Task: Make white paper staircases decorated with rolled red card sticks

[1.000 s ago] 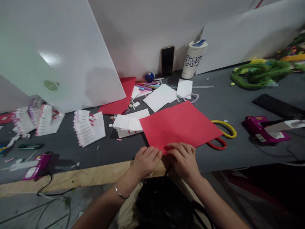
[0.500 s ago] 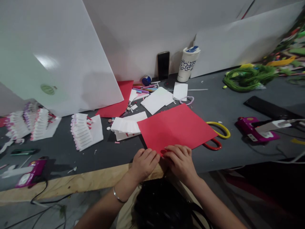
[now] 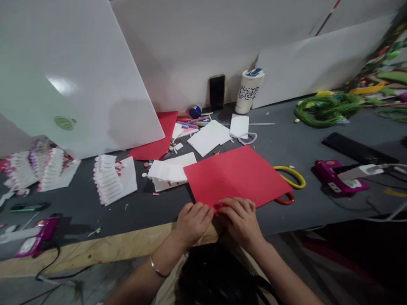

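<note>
A sheet of red paper [image 3: 238, 173] lies across the table's front part, its near corner between my two hands. My left hand [image 3: 194, 220] has its fingers curled on that corner from the left. From the right, my right hand [image 3: 240, 218] pinches the same corner, fingertips close to the left hand's. A small rolled or folded bit of red shows between the fingertips; its exact shape I cannot make out. From under the sheet's right side stick out a yellow loop [image 3: 297, 177] and a red loop [image 3: 288, 199], which look like scissor handles. Folded white paper pieces [image 3: 171, 169] sit by its left edge.
Pleated white paper pieces [image 3: 110, 180] lie at left, beside a large white board [image 3: 95, 76]. Behind stand a phone [image 3: 216, 93] and a white cup [image 3: 249, 91]. Green cord [image 3: 327, 110] and a purple power socket [image 3: 340, 178] are at right, another purple socket [image 3: 38, 237] at front left.
The view has shifted slightly, so the things on the table appear a little lower. Both hands stay on the red paper's near corner, with only small finger movement.
</note>
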`<state>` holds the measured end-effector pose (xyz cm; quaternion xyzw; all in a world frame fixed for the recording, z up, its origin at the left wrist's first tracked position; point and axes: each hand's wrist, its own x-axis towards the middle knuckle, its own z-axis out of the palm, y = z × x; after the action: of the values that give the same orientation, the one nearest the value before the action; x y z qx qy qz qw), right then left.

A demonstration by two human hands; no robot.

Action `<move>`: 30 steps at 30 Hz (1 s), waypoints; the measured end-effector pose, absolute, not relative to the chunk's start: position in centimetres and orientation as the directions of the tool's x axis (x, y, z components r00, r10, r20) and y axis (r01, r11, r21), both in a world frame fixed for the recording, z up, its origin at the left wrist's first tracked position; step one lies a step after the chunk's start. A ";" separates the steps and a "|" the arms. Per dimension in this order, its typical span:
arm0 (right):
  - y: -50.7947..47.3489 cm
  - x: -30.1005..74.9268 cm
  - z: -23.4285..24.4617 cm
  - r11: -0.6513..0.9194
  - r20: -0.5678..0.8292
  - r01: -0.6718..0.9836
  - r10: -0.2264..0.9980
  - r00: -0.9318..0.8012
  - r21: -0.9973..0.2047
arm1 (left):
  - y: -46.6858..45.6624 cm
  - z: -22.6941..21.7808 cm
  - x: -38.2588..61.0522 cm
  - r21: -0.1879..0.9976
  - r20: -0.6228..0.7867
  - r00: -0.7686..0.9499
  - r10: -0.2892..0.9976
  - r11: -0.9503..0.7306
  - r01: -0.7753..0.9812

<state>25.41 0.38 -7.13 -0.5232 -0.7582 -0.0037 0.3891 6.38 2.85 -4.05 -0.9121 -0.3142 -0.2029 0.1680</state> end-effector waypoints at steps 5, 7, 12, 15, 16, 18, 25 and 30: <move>0.5 25.5 -7.0 0.456 0.604 0.780 0.787 -0.127 -0.430 | 2.9 -3.8 6.6 -0.179 0.470 0.728 0.499 -0.754 0.633; 0.5 25.5 -7.0 0.449 0.605 0.776 0.788 -0.111 -0.443 | 2.8 -3.9 6.8 -0.164 0.475 0.726 0.498 -0.760 0.629; 0.9 25.9 -6.7 0.445 0.595 0.783 0.794 -0.122 -0.434 | 3.3 -4.0 6.8 -0.070 0.492 0.684 0.538 -0.759 0.647; 1.3 27.0 -6.5 0.450 0.588 0.763 0.801 -0.115 -0.464 | 4.5 -3.7 6.1 -0.001 0.477 0.636 0.607 -0.723 0.690; 1.5 27.5 -6.4 0.444 0.583 0.756 0.806 -0.103 -0.481 | 5.0 -3.6 5.7 0.008 0.461 0.633 0.622 -0.717 0.697; 2.1 28.7 -6.3 0.433 0.577 0.731 0.814 -0.066 -0.528 | 6.1 -3.7 5.1 0.007 0.414 0.658 0.630 -0.724 0.689; 6.8 30.5 -3.4 0.511 0.683 0.642 0.730 0.029 -0.572 | 8.5 -5.3 4.5 0.093 0.356 0.550 0.755 -0.614 0.783; 10.0 29.4 -2.7 0.554 0.693 0.639 0.719 -0.045 -0.533 | 10.1 -5.5 3.1 0.121 0.389 0.389 0.835 -0.465 0.877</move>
<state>29.36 10.03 -2.71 -0.4704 -0.7219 0.0395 0.5061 3.09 10.14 -5.51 -0.8318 -0.5146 -0.2017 0.0520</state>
